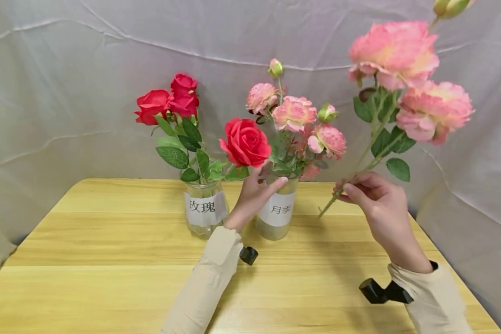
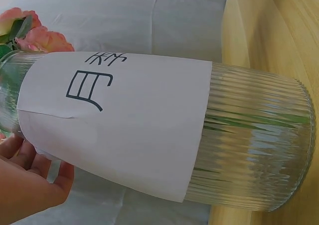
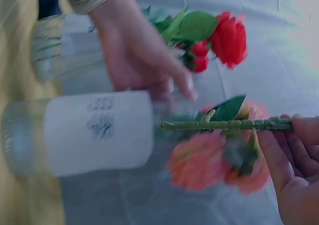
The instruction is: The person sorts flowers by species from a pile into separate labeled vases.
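My right hand [image 1: 382,211] pinches the lower stem of a pink artificial rose [image 1: 394,55] between thumb and fingers, right of the vases. It carries two large blooms, a bud and green leaves. In the right wrist view its cut stem end [image 3: 184,126] points toward the vase mouth, apart from it. My left hand [image 1: 252,197] holds the ribbed glass vase [image 1: 273,232] near its neck, thumb at the front and fingers curled at the side. This vase has a white label reading 月季 and several pink roses [image 1: 294,113]. In the left wrist view, green stems [image 2: 249,120] show through its glass.
Left of that vase, a second glass vase [image 1: 204,229] labelled 玫瑰 holds red roses [image 1: 152,105]; one red bloom [image 1: 246,143] leans right over my left hand. Both vases stand on a wooden table [image 1: 108,246]. A grey-white cloth [image 1: 87,102] hangs behind.
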Available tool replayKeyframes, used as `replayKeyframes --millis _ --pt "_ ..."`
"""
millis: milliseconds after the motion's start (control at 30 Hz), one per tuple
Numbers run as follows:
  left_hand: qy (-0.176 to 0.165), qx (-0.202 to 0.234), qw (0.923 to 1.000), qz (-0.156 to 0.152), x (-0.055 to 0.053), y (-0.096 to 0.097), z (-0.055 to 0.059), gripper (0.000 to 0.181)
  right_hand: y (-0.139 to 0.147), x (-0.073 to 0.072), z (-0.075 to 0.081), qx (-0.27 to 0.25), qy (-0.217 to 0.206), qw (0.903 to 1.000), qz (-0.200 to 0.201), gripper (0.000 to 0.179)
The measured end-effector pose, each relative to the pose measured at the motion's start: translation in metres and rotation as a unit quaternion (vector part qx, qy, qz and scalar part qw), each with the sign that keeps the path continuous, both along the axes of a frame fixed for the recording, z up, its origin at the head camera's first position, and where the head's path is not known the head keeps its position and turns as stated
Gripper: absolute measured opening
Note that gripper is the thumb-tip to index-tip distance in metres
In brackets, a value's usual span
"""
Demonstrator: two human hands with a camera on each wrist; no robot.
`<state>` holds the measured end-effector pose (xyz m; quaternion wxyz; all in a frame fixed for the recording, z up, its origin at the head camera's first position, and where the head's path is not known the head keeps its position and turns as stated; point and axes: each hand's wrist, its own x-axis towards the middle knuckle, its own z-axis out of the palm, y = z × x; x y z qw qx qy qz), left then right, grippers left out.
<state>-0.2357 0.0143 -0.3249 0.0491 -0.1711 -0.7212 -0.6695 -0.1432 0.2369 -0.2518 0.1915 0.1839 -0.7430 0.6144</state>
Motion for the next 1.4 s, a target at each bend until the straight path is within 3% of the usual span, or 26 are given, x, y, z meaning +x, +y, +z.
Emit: replayKeyframes --millis 267,533,700,967,1233,1400 --pt "-0.001 -0.004 1.0000 0.004 -0.002 0.000 0.001 0.071 -0.032 -0.020 0.037 -0.030 0.027 0.9991 0.015 0.007" --pt "-0.004 0.001 1.0000 -0.004 0.000 0.001 0.001 0.070 -0.053 -0.040 0.056 -0.025 0.028 0.9992 -0.016 0.008" --pt "-0.008 0.001 0.9999 -0.013 0.000 0.001 0.002 0.070 -0.060 -0.050 0.056 0.019 0.024 0.9990 -0.032 0.004" --pt "-0.004 0.012 0.9997 -0.021 0.000 0.001 0.000 0.069 -0.065 -0.063 0.049 0.049 0.009 0.9986 -0.019 0.004" --pt "0.007 0.013 0.9999 -0.009 0.000 0.001 -0.001 0.065 -0.066 -0.069 0.040 0.127 -0.017 0.9911 -0.037 0.021" --pt "-0.001 0.011 0.9999 -0.004 0.000 0.001 -0.001 0.062 -0.066 -0.071 0.037 0.131 -0.023 0.9909 -0.020 0.020"
